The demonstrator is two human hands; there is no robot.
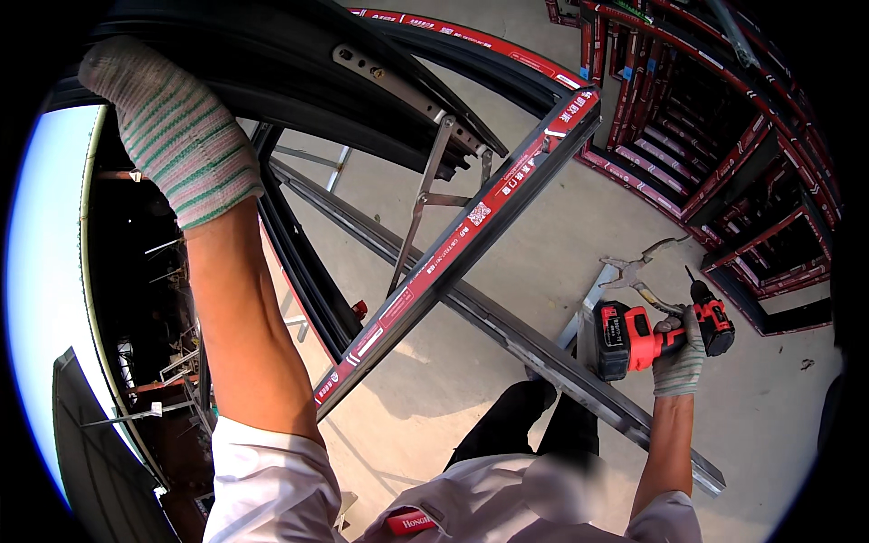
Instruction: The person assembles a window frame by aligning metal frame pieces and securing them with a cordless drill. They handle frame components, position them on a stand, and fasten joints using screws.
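Observation:
My left hand (pixel 172 131), in a striped knit glove, is raised at the upper left and closed over the edge of a black window sash (pixel 262 63). The sash stands swung out from a dark window frame (pixel 444 258) faced with red printed film. Between sash and frame a metal stay hinge (pixel 424 185) is unfolded, its plate lying along the sash. At the lower right my right hand (pixel 681 366), gloved too, is wrapped round the handle of a red and black cordless drill (pixel 644 339). The drill's bit points up and away, touching nothing.
Under the frame runs a long grey metal rail (pixel 543 357), sloping down to the right. A rusty metal clamp-like piece (pixel 643 271) sits just beyond the drill. Many red-filmed frames (pixel 697 136) stand stacked at the far right. Racks and scrap (pixel 167 362) lie in shade on the left.

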